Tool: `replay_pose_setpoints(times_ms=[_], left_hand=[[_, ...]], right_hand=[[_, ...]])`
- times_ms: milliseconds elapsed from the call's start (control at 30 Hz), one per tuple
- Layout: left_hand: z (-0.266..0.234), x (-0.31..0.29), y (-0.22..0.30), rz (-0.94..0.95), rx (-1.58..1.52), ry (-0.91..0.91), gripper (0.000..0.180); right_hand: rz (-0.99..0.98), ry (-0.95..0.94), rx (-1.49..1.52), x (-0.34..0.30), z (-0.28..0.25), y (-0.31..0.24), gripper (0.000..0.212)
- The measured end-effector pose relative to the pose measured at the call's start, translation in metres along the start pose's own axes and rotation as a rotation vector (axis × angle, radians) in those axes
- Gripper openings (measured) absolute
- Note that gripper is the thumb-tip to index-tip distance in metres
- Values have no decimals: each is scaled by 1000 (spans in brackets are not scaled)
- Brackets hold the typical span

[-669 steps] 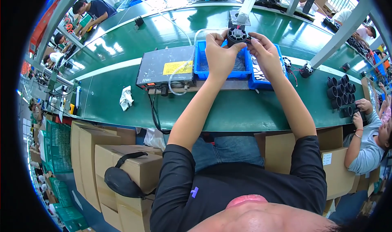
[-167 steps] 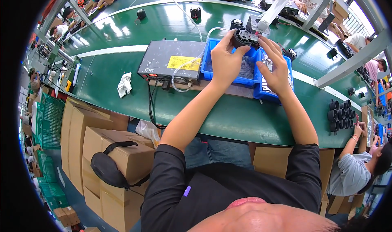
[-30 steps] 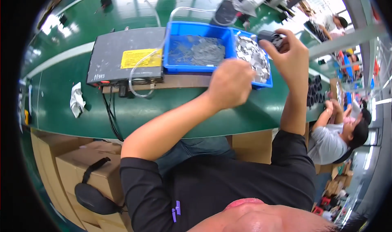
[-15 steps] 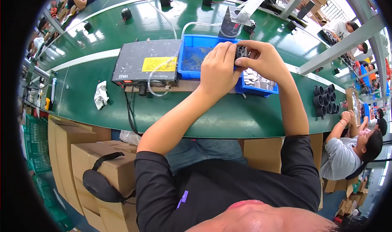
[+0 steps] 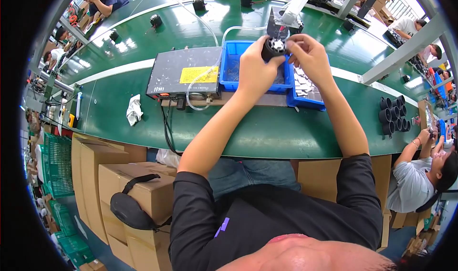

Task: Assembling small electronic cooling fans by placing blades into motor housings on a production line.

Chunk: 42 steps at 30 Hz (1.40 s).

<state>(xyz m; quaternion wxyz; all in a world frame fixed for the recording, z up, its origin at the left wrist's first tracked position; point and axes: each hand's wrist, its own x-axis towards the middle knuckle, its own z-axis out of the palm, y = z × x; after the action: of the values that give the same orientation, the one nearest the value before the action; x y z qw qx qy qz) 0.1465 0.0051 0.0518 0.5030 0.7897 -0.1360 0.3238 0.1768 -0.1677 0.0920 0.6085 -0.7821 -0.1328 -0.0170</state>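
My left hand (image 5: 256,66) grips a round black motor housing (image 5: 270,54) by its side, thumb in front and fingers behind. The housing's open end faces up and shows a pale, star-shaped core. At its right edge my right hand (image 5: 309,59) has thumb and fingertips pinched together; what they hold, if anything, is too small to make out. Below the hands is a blue tray (image 5: 231,86) with fine scraps in it. Beside it a second blue tray (image 5: 305,103) holds pale flat metal pieces. A dark upright device (image 5: 277,24) stands just behind the housing.
A grey control box (image 5: 167,68) with a clear hose (image 5: 192,92) sits left of the trays. A crumpled white cloth (image 5: 134,110) lies farther left. Several black cups (image 5: 392,116) stand at the right. Black motor units (image 5: 199,4) dot the green conveyor behind. A co-worker (image 5: 412,175) sits at right.
The housing has been turned so its open end with the pale core shows. My right hand has shifted from wrapping it to pinching at its right edge. The view has swung slightly left.
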Motion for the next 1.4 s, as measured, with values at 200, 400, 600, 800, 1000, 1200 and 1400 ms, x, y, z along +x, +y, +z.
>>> replay_pose_setpoints(times_ms=[200,400,600,800,1000,1200,1400], left_hand=[[1,15,3,-150,-232,-34,63],[1,20,4,-136,-336,-19,66],[0,19,-3,-88,-377,29,66],[-12,17,-13,-168,-370,42,67],[-15,17,-9,-71,-245,82,70],[-13,1,-1,160,-96,215,68],[7,-37,20,15,-301,65,66]], right_hand=[[-270,250,-70,0,12,4,23],[-373,214,20,-1,13,6,30],[-385,-23,345,7,6,21,51],[-229,-158,492,6,14,21,56],[-196,-188,568,9,13,18,56],[-86,-84,83,17,-29,8,37],[-124,-281,-851,21,-75,31,17]])
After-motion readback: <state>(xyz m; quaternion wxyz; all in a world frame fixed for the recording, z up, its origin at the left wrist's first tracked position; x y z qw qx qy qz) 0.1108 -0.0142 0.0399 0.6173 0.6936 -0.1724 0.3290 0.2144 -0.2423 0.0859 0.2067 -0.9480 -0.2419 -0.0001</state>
